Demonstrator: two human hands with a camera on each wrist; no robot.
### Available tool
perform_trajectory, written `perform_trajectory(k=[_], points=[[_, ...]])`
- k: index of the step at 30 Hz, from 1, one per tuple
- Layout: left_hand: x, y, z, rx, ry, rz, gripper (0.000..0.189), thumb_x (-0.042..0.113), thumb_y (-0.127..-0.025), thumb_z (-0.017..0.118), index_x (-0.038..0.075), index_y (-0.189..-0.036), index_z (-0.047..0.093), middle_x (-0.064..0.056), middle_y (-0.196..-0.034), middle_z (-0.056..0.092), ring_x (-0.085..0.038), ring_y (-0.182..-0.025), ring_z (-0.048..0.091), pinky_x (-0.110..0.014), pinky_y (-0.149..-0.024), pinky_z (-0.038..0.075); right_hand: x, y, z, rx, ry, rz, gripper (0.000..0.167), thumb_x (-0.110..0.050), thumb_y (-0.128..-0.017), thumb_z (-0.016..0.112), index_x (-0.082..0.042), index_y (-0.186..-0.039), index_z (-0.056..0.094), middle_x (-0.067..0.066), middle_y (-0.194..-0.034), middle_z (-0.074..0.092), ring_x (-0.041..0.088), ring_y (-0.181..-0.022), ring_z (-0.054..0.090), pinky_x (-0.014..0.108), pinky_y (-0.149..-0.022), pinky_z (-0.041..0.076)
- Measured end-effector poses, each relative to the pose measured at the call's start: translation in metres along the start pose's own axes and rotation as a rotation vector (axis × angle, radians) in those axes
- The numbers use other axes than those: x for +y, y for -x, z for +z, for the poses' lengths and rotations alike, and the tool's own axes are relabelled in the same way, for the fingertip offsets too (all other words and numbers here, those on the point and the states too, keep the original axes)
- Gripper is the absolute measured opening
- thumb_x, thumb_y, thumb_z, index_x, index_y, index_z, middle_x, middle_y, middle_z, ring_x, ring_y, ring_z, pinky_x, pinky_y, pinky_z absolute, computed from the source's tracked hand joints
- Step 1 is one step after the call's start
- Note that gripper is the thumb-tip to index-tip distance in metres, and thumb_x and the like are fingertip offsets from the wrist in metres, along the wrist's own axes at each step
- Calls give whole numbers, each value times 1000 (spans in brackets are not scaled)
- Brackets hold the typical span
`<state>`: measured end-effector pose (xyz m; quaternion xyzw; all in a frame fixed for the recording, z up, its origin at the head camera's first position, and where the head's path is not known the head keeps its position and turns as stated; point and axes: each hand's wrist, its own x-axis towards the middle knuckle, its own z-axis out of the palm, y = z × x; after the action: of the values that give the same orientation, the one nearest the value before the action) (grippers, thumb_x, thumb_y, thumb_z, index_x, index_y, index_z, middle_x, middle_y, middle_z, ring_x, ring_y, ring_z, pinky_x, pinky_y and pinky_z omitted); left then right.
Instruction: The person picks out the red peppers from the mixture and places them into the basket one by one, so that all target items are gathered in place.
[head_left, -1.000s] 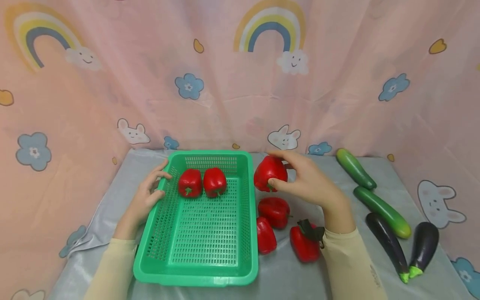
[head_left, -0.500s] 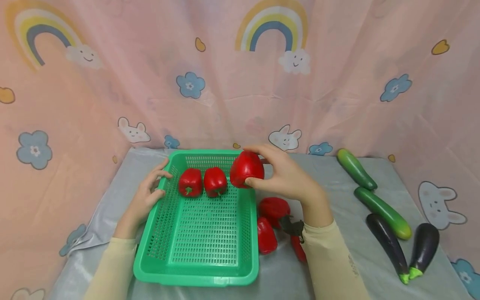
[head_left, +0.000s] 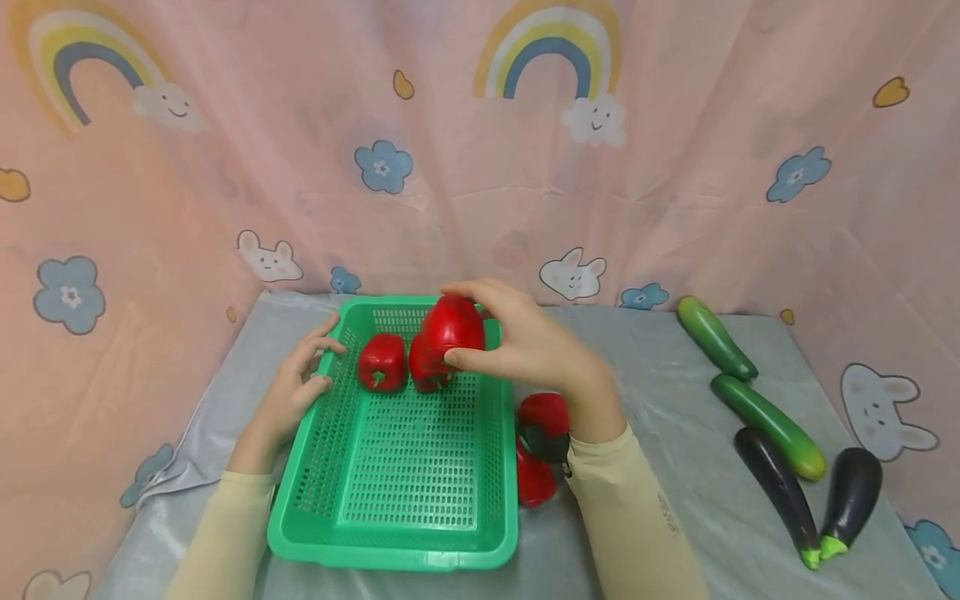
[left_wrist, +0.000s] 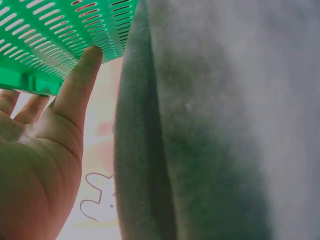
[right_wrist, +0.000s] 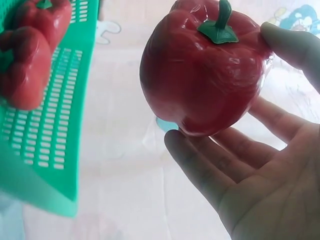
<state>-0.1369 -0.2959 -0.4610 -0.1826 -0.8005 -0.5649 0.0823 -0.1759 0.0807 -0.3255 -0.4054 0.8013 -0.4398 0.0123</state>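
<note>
My right hand (head_left: 525, 346) holds a red bell pepper (head_left: 456, 325) between thumb and fingers, above the back of the green basket (head_left: 390, 558). In the right wrist view the held pepper (right_wrist: 205, 75) shows its green stem, with fingers beneath it and the thumb at its side. Two more red bell peppers lie in the basket: the left one (head_left: 384, 363) in full view, the other (head_left: 423, 373) partly covered by the held one. My left hand (head_left: 296, 383) grips the basket's left rim; in the left wrist view a finger touches the slotted wall (left_wrist: 60, 30).
Right of the basket, a red bell pepper (head_left: 540, 410) and another (head_left: 536, 479) lie on the grey cloth (head_left: 675, 400), partly behind my right wrist. Farther right lie a zucchini (head_left: 716, 337), a second zucchini (head_left: 768, 425), an eggplant (head_left: 776, 492) and another eggplant (head_left: 853, 492).
My right hand has carried the bell pepper leftward from beside the basket to over it. My right sleeve now hides a pepper on the cloth. The left hand stays on the rim.
</note>
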Motion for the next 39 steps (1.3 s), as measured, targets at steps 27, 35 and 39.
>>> perform_trajectory(k=[27,35,39], points=[[3,1,1,-5,-22,-10,41,-17,-87,52,-4,-125,62,-14,-178,29,-38,-166,16,-78,-121,16,0,-36,38,-79,-35,30,68,-39,-95,81,-11,-153,60,-3,-145,62,14,-128,56,42,-102,57],[2,0,0,0,-10,-14,43,-18,-85,51,-3,-124,62,-14,-178,30,-37,-166,17,-76,-123,15,4,-44,54,-130,-47,23,68,-41,-95,79,-13,-154,58,-2,-143,60,15,-128,54,43,-95,61],[1,0,1,0,-9,-11,43,-18,-85,51,-4,-124,62,-13,-177,30,-37,-165,18,-76,-122,15,7,-48,62,-150,-29,24,67,-40,-95,79,-14,-153,58,-1,-142,60,13,-127,55,36,-93,61]])
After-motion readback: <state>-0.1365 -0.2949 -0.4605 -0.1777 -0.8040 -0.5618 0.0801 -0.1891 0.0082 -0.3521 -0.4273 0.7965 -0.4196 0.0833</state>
